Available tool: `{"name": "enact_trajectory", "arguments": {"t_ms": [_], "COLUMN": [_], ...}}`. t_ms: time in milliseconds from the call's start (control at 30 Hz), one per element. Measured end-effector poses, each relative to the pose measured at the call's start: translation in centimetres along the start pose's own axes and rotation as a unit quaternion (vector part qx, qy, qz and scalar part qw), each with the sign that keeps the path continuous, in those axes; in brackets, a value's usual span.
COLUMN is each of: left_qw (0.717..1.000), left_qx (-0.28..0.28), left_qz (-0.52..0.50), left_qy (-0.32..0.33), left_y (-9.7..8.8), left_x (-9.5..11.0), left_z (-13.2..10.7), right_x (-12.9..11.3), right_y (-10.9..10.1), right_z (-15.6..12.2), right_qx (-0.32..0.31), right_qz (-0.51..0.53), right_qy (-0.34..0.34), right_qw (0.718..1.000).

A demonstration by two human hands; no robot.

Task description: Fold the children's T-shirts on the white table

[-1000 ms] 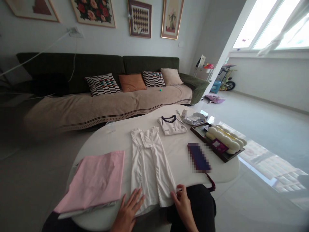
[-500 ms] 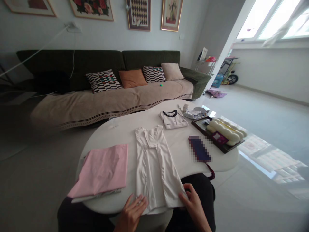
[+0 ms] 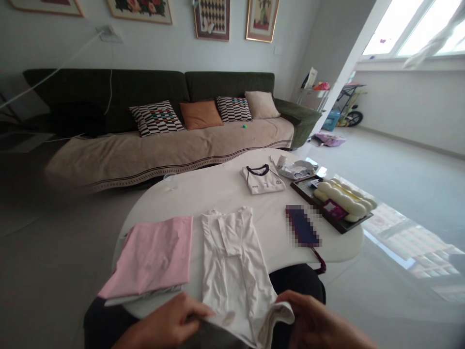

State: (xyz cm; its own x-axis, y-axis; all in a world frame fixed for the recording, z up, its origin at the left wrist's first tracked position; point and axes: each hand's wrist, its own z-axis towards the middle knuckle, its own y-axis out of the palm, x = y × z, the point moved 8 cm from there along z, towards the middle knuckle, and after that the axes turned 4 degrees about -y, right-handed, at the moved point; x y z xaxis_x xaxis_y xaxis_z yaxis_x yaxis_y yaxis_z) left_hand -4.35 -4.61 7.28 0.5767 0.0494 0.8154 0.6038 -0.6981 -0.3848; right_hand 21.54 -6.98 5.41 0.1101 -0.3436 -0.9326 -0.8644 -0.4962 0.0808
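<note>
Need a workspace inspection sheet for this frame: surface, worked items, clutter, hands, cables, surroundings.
Surface: white oval table, evenly lit.
Worked items: white garment laid flat, near hem lifted at the table edge.
Clutter: pink cloth folded beside it; folded shirt, glass, dark tray and blurred flat item farther off.
Hands: left hand and right hand each grip the near hem.
Cables: white cable slanting across the wall.
Surroundings: green sofa, framed pictures, bright window.

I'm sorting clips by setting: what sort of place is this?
Likely a home living room: a green sofa with cushions, framed pictures on the wall, a white table bearing folded clothes.
</note>
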Motion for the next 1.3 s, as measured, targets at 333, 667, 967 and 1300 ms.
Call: {"name": "enact_trajectory", "arguments": {"t_ms": [333, 667, 967, 1300], "left_qw": [0.941, 0.932, 0.954, 0.939], "left_qx": [0.068, 0.095, 0.147, 0.321], "left_qz": [-0.313, -0.343, -0.258, -0.120], "left_qy": [-0.109, -0.072, -0.049, -0.006], "left_y": [-10.7, -11.5, -14.6, -16.5], "left_x": [-6.5, -9.1, -8.2, -8.1], "left_z": [18.0, 19.7, 22.5, 22.1], "right_x": [-4.9, -3.3, -4.0, -4.8], "right_y": [-8.5, -10.1, -11.3, -11.5], "right_z": [23.1, 25.6, 29.1, 27.5], "right_qx": [0.110, 0.098, 0.148, 0.276], "right_qz": [-0.221, -0.181, -0.230, -0.368], "right_qy": [-0.099, -0.115, -0.120, -0.158], "right_qw": [0.964, 0.972, 0.954, 0.874]}}
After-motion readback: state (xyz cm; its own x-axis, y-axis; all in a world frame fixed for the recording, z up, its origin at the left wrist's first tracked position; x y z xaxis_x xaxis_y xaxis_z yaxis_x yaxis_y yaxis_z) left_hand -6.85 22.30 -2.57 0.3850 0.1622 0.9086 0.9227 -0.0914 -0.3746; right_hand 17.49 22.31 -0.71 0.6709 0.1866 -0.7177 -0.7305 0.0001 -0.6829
